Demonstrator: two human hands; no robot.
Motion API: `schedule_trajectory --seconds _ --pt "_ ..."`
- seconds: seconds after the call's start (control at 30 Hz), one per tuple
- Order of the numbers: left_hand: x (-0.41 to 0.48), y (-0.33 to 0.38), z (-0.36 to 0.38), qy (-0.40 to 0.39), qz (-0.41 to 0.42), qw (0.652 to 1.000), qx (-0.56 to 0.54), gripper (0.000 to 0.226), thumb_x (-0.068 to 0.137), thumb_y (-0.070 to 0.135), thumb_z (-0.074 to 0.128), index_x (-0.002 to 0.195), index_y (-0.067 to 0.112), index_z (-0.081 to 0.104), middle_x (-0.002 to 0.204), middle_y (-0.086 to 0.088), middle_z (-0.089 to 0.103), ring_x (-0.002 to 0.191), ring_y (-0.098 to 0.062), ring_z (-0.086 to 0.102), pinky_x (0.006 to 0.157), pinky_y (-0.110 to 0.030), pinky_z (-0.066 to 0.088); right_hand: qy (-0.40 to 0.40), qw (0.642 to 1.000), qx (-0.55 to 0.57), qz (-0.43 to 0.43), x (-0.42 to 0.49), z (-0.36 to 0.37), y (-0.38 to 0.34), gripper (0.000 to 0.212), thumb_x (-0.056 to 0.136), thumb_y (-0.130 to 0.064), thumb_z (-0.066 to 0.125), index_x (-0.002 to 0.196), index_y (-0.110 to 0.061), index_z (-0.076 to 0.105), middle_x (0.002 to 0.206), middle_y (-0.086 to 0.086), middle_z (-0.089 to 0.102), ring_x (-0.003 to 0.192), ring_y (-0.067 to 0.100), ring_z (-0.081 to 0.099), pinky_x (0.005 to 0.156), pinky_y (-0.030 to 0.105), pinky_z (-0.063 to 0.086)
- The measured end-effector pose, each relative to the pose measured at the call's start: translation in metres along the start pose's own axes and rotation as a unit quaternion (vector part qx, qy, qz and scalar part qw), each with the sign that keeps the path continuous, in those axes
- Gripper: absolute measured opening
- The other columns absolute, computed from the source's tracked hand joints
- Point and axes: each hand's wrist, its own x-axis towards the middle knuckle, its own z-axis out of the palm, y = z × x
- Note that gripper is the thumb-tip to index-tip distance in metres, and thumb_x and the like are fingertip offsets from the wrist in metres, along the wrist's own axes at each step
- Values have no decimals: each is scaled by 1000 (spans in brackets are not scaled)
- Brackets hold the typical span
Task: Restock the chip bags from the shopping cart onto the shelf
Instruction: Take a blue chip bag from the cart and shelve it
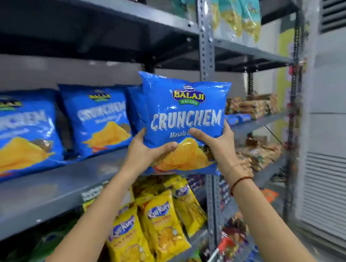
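The person holds one blue chip bag [184, 120] upright, its long axis vertical, in front of the grey shelf [57, 187]. The left hand [143, 150] and the right hand [218, 146] both clamp its lower part, thumbs on the front and the other fingers behind. The bag is at the right end of the row of same blue bags [96, 118], partly covering the last one. The free place seems to lie behind the bag, beside the metal post [206, 56], so the push probably goes forward, away from both hands equally.
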Motion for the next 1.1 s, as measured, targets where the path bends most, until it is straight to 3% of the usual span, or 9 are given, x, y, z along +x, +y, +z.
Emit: schedule_trajectory --seconds 0.1,0.27,0.33,0.43,0.53,0.63,0.73,0.93,1.1 --pt "7 13 -41 43 5 999 -4 63 40 48 84 96 31 59 104 7 69 95 -9 65 82 -28 53 -48 999 16 -17 17 46 -10 59 63 -10 85 114 -7 57 100 0 73 85 8 72 69 18 56" --pt "19 12 -97 102 -4 995 -10 43 62 16 83 95 27 59 94 10 68 75 5 66 66 -12 54 -115 993 11 -27 37 114 -3 60 60 -23 88 112 -16 58 101 -5 73 88 5 71 77 21 57" --pt "22 5 -113 120 -16 993 3 43 63 15 82 96 26 59 92 11 67 71 8 65 60 -9 51 -132 991 11 -19 42 135 9 58 60 -23 88 109 -18 57 101 -4 72 89 5 70 76 18 55" --pt "25 -10 -132 140 -58 988 24 54 60 20 85 106 21 58 101 3 67 88 -6 64 72 -20 50 -152 988 2 -6 48 159 29 62 58 -26 89 111 -16 58 105 -1 72 95 10 69 83 27 57" --pt "26 -20 -142 142 -96 985 31 60 61 20 84 113 17 54 108 0 65 91 -10 62 71 -19 49 -170 985 -12 -1 52 175 43 65 59 -24 89 115 -14 56 108 0 70 95 6 66 78 16 56" --pt "30 -26 -142 148 -104 983 37 55 65 19 82 113 18 53 106 0 63 83 -3 60 61 -13 46 -167 986 -16 13 58 183 57 69 57 -28 89 116 -15 55 110 0 70 98 12 67 88 32 57" --pt "34 -34 -142 149 -125 980 50 57 66 25 82 115 17 53 111 -2 64 87 -9 61 68 -19 47 -169 985 -29 27 62 188 66 69 59 -32 88 116 -16 54 111 0 69 101 16 66 93 39 54" --pt "32 -34 -139 215 -125 955 161 97 53 47 84 133 17 39 137 -6 48 119 -23 50 99 -42 44 -166 983 -65 33 56 182 65 83 69 -40 80 137 -18 38 118 -5 58 109 13 55 97 29 45" --pt "9 -18 -107 295 33 921 253 72 74 29 73 135 18 36 134 -9 40 125 -24 40 101 -32 33 -114 990 -79 7 34 153 60 78 77 -40 73 141 -16 35 122 7 53 109 20 53 92 31 46"
